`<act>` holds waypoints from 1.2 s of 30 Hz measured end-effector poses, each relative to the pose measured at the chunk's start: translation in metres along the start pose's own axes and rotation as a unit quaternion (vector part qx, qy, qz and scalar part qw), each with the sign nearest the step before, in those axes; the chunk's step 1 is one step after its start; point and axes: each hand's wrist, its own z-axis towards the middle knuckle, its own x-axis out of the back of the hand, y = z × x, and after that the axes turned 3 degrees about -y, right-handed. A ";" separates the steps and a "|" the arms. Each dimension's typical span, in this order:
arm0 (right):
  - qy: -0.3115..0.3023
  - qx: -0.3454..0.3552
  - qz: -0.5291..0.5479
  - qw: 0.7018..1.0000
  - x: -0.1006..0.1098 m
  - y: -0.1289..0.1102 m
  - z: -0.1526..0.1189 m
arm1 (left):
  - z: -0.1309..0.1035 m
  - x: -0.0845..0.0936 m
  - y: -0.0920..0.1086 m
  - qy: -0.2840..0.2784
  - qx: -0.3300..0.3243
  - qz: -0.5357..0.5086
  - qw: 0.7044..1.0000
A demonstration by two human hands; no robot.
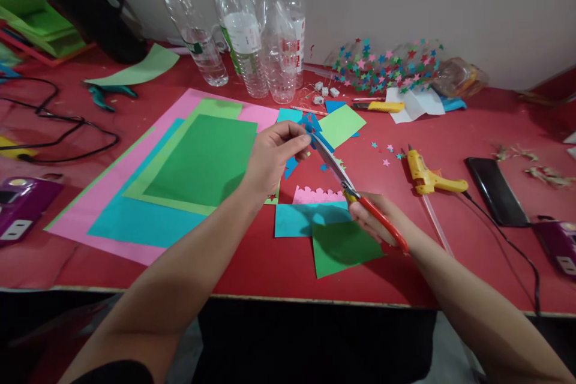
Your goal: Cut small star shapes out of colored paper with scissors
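Observation:
My left hand (281, 147) pinches a small blue paper piece (309, 128) between thumb and fingers. My right hand (375, 216) is closed round the red-handled scissors (333, 163), whose blade tips touch or nearly touch the blue piece. Below the scissors lie a pink strip with a notched edge (315, 194), a light blue sheet (292, 220) and a dark green sheet (346, 252). Left of my left hand is a stack of coloured sheets, with a green one (207, 156) on top. Small paper stars (386, 162) are scattered on the red table (270, 270).
Plastic bottles (243, 36) stand at the back wall, beside a bottle filled with coloured stars (387, 66). A yellow cutter (386, 107), yellow glue gun (427, 177), black phone (497, 192) and purple power strip (558, 246) lie right. Teal pliers (105, 96) and cables lie left.

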 end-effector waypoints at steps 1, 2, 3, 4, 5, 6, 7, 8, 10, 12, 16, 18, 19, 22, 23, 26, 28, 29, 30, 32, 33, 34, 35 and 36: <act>-0.002 -0.001 0.006 1.000 0.000 0.001 0.000 | 0.000 0.000 -0.001 0.002 -0.002 0.001 1.000; -0.003 -0.005 0.015 1.000 0.000 0.001 0.000 | -0.001 -0.001 -0.002 0.001 -0.006 0.001 1.000; -0.006 -0.011 0.027 1.000 0.000 0.002 0.000 | -0.002 -0.002 -0.003 0.001 -0.011 0.000 1.000; -0.010 -0.017 0.038 0.999 -0.001 0.003 0.000 | -0.002 -0.002 -0.003 0.001 -0.016 0.000 1.000; -0.012 -0.021 0.049 0.998 -0.001 0.003 0.000 | -0.003 -0.003 -0.004 0.002 -0.022 0.000 1.000; -0.015 -0.022 0.059 0.998 -0.002 0.004 0.000 | -0.004 -0.004 -0.004 0.003 -0.025 0.002 1.000; -0.016 -0.021 0.066 0.997 -0.003 0.004 0.000 | -0.004 -0.004 -0.005 0.005 -0.027 0.004 1.000; -0.014 -0.019 0.071 0.997 -0.004 0.003 0.000 | -0.005 -0.005 -0.005 0.006 -0.027 0.006 1.000; -0.012 -0.014 0.077 0.997 -0.006 0.003 0.000 | -0.006 -0.005 -0.006 0.007 -0.028 0.006 1.000; -0.016 -0.013 0.088 0.996 -0.009 0.004 0.000 | -0.006 -0.006 -0.008 0.010 -0.027 0.003 1.000; -0.026 -0.023 0.117 0.993 -0.012 0.005 0.001 | -0.007 -0.008 -0.012 0.012 -0.027 0.000 1.000; -0.016 -0.035 0.118 0.992 -0.013 0.004 0.001 | -0.007 -0.007 -0.014 0.013 -0.029 0.008 0.999; -0.008 -0.043 0.114 0.993 -0.013 0.003 0.001 | -0.007 -0.007 -0.014 0.015 -0.032 0.015 0.999; 0.017 -0.075 0.093 0.993 -0.015 -0.001 0.001 | -0.006 -0.006 -0.016 0.032 -0.052 0.047 0.997; 0.021 -0.081 0.086 0.993 -0.015 -0.003 0.001 | -0.006 -0.006 -0.016 0.039 -0.060 0.056 0.996; 0.025 -0.083 0.078 0.993 -0.018 -0.005 0.000 | -0.005 -0.007 -0.017 0.042 -0.069 0.055 0.995; 0.026 -0.078 0.075 0.994 -0.019 -0.004 0.001 | -0.005 -0.008 -0.018 0.029 -0.060 0.038 0.997; 0.028 -0.075 0.077 0.994 -0.020 -0.003 0.001 | -0.005 -0.008 -0.018 0.024 -0.053 0.031 0.998; 0.029 -0.071 0.080 0.994 -0.020 -0.003 0.001 | -0.006 -0.009 -0.018 0.020 -0.047 0.023 0.998; 0.028 -0.059 0.091 0.994 -0.021 -0.001 0.001 | -0.006 -0.010 -0.017 0.013 -0.036 0.009 0.999; 0.027 -0.054 0.096 0.994 -0.021 0.000 0.002 | -0.007 -0.010 -0.017 0.009 -0.033 0.002 0.999; 0.024 -0.052 0.099 0.993 -0.020 0.001 0.002 | -0.007 -0.010 -0.017 0.006 -0.030 -0.002 1.000; 0.023 -0.051 0.099 0.994 -0.020 0.001 0.002 | -0.008 -0.011 -0.016 0.003 -0.027 -0.004 1.000; 0.022 -0.049 0.096 0.994 -0.019 0.002 0.002 | -0.008 -0.011 -0.015 0.002 -0.024 -0.004 1.000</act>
